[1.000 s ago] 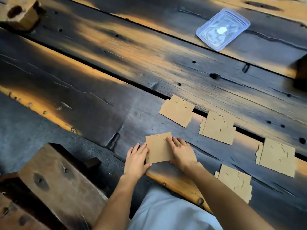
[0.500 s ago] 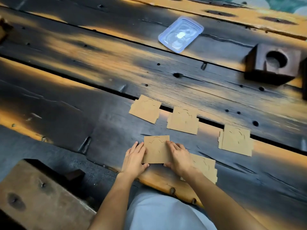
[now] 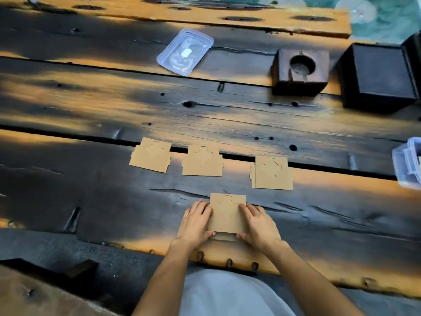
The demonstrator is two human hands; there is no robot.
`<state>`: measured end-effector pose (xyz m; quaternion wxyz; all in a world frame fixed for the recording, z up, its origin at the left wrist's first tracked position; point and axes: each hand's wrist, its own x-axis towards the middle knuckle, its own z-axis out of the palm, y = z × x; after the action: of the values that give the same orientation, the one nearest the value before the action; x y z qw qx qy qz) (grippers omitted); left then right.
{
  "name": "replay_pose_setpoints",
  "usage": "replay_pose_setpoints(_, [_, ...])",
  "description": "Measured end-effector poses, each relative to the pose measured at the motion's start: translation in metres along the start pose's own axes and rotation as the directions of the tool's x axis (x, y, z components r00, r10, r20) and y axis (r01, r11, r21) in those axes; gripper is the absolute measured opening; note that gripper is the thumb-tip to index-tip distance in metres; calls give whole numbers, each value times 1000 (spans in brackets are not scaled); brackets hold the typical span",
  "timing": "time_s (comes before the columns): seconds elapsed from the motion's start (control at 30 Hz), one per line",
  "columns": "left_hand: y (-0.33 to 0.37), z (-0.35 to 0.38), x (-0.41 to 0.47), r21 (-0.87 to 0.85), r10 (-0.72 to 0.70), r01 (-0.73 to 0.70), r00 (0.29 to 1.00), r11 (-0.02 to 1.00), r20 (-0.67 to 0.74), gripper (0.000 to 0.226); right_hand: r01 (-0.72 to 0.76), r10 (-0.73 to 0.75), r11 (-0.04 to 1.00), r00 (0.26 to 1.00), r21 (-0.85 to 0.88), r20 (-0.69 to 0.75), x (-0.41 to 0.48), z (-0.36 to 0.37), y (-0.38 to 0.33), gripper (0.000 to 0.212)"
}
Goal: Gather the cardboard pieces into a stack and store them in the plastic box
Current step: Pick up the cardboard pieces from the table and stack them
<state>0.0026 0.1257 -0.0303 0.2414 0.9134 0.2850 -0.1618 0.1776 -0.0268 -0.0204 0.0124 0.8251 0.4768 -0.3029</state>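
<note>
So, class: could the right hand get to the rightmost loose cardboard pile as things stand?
Probably yes. The right hand lies just below that cardboard pile, with only bare table between. It would first have to let go of the stack both hands hold.

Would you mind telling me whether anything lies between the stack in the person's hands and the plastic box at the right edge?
Nothing visible blocks it. The stack sits between the left hand and right hand; bare table runs to the plastic box. The nearest cardboard pile lies farther back.
</note>
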Motion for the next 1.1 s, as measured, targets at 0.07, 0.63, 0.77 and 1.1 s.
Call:
replay_pose_setpoints(0.07, [9,5,1,26,15,-16,1000,1000,14,62,-8,8,1000,1000,-5,19,-5,2,8,96])
replay_pose_setpoints(0.63, [21,26,-6,116,-10,2,998,993,65,62,18,-14,999,995,-33,101,-16,16,12,66])
replay_pose_setpoints(0.77, [20,25,-7,120,-16,7,997,993,74,61,25,-20,999,992,-33,125,-15,14,10,58])
replay_pose_setpoints(1.1, [25,19,-9,156,-30,30,1000,987,-1,73,52,-44,996,993,-72,105,-14,13,16,68])
